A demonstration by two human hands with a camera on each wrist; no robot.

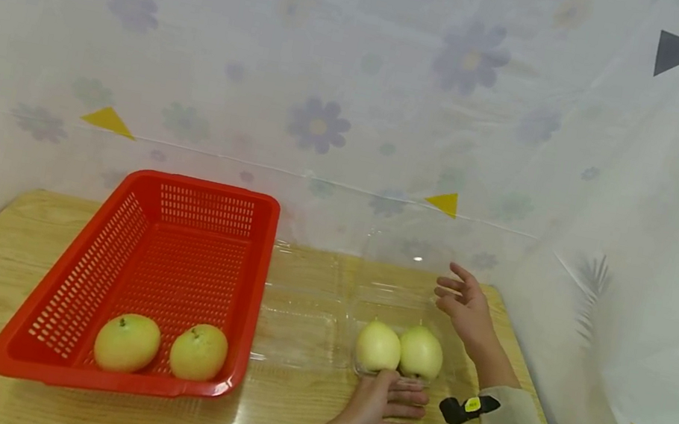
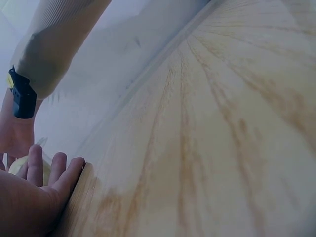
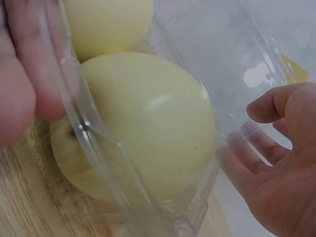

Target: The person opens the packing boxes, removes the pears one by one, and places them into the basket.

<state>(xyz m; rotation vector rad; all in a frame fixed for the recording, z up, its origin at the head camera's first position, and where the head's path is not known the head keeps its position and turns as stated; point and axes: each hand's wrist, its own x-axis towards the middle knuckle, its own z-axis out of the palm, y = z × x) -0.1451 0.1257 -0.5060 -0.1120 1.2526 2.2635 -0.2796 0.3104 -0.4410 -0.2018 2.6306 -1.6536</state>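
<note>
Two pale yellow-green pears (image 1: 379, 346) sit side by side in a clear plastic clamshell box (image 1: 357, 373), whose lid (image 1: 400, 272) stands raised at the back. My left hand (image 1: 369, 408) is at the box's front edge, its fingers extended; in the right wrist view its fingertips (image 3: 44, 64) lie close against the clear front wall. Beside the lid's right edge is my right hand (image 1: 465, 311), palm facing left, fingers bent slightly. Some of its fingers show through the clear plastic in the right wrist view. Neither hand grips a pear.
A red plastic basket (image 1: 260, 289) stands on the left, with two larger yellowish fruits (image 1: 128, 343) at its near end. Between basket and pears lies another clear plastic box (image 1: 298, 330), its lid open towards the back. The wooden table (image 1: 270, 412) meets a patterned curtain (image 1: 248, 112).
</note>
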